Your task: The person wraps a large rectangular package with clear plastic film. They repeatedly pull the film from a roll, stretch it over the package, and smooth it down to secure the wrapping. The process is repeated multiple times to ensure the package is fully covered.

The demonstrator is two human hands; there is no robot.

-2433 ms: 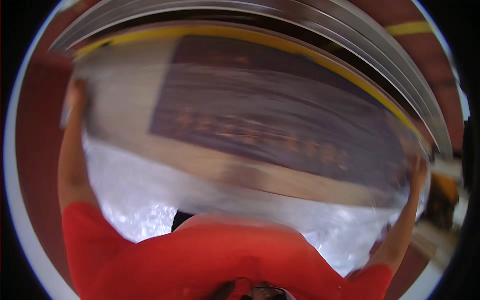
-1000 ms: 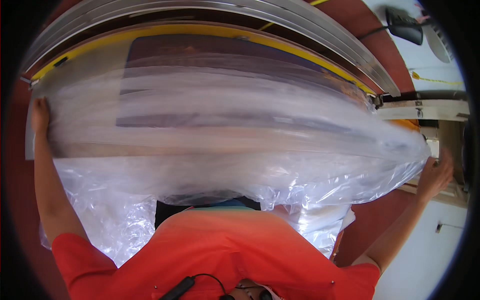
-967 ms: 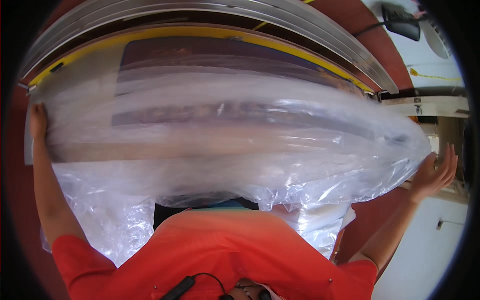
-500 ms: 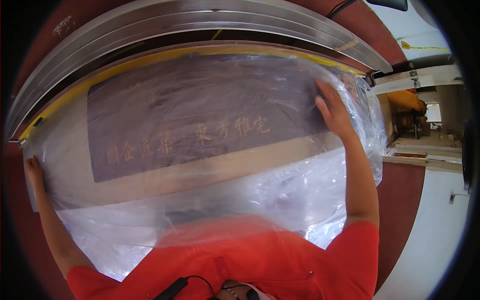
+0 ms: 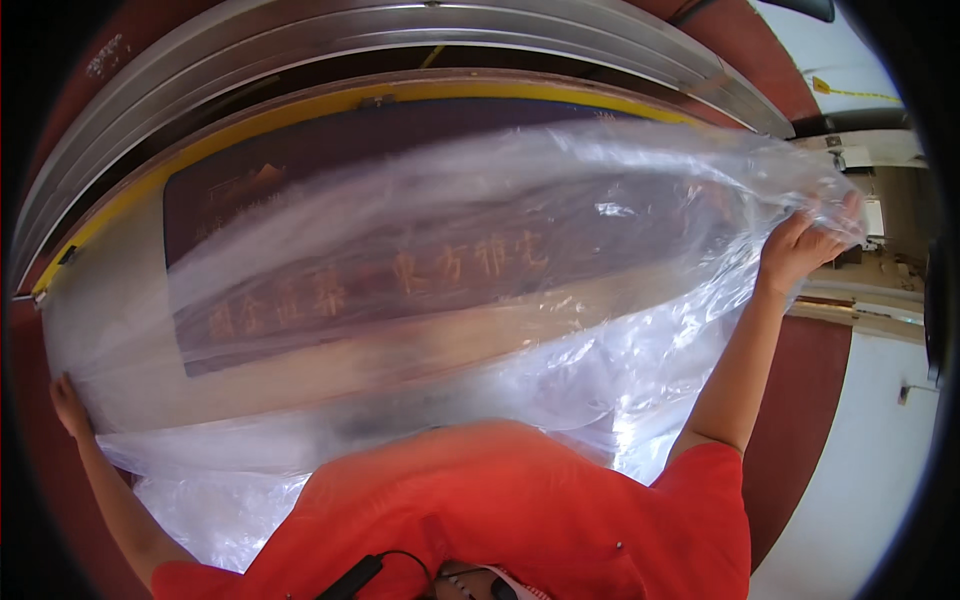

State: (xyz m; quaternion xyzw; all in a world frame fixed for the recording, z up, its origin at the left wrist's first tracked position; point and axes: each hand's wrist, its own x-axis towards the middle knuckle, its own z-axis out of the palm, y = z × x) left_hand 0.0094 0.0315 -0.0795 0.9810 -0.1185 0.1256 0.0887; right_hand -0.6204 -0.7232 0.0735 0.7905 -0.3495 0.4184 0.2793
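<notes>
A large sheet of clear plastic film (image 5: 560,370) lies in slanting folds over a broad beige panel (image 5: 110,270). The panel carries a dark purple-brown rectangle (image 5: 225,190) with gold lettering. At the far right my right hand (image 5: 800,250) is closed on the film's bunched edge and holds it raised past the panel's side. My left hand (image 5: 70,405) pinches the film's edge at the far left; its fingertips show only in part. Between my hands the film is pulled taut, and its near part hangs in shiny creases by my body.
A yellow strip (image 5: 340,105) runs along the panel's far edge. Beyond it stands a curved-looking grey metal rail (image 5: 330,42). Dark red floor (image 5: 800,420) shows at the right, beside a white surface (image 5: 860,480).
My right hand has moved right and taken hold of the film. The film's far edge has come nearer, baring the panel's far left part. My left hand has shifted toward me.
</notes>
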